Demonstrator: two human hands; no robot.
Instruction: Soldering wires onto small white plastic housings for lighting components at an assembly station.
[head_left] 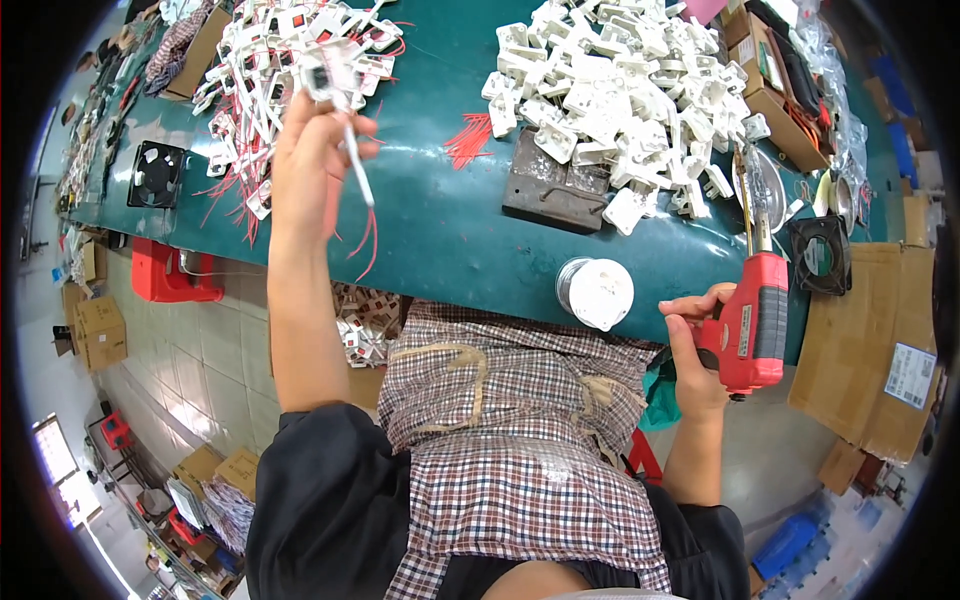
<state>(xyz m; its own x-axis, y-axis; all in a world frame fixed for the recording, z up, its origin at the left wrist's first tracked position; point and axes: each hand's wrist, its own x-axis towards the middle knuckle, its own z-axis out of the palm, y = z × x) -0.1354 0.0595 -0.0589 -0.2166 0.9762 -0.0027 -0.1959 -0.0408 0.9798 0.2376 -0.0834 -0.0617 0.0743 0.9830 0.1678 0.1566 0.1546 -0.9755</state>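
Well, the white part (pixel 355 158) is up in the left hand (pixel 315 145), over the left side of the green surface (pixel 445 245). On my feed its broad head points away from the body, and the slim stem runs back, leaning a little right, with red wires (pixel 370 245) trailing off its near end. I read that hand as clamped on the part, though blur hides the exact contact. Just beyond lies the left pile (pixel 265 80), so the left hand is clearly the nearer one to it; that short offset, away and slightly left, is the relation I judge any move hinges on. The right hand (pixel 697 345) is well apart, wrapped on a red gun (pixel 755 320), thumb and a finger spread on its left side, the nozzle pointing away from the body. Between the hands I see a spool (pixel 602 292) near the close edge and a dark block (pixel 550 190) farther off; the right pile (pixel 620 90) rises behind the block.
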